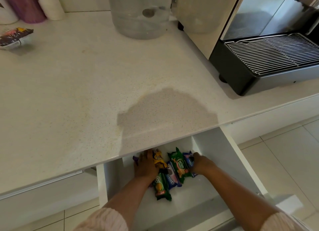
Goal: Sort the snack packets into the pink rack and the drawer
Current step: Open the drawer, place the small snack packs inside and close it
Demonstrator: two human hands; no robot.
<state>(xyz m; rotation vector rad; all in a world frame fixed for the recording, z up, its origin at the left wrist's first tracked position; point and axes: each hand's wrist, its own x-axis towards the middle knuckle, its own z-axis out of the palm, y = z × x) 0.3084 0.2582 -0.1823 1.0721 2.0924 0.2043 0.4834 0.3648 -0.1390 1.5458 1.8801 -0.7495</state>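
step: you're lining up snack packets in the open drawer (241, 154), lower middle of the frame
left hand (145, 165): fingers flat, pressing on the yellow packet (159, 159)
right hand (201, 163): curled round the blue Oreo packet (189, 160) at the row's right end
row: green biscuit packet (179, 164) and a pink Oreo packet (170, 177) lie between your hands
leftover: one dark packet (14, 37) sits on the counter (86, 84), upper left
pink rack: not in view
next: I'd guess squaring up the row, then grabbing that stray packet

Both forearms reach forward and down, left hand (146, 165) flat, fingers straight, right hand (201, 163) curled.
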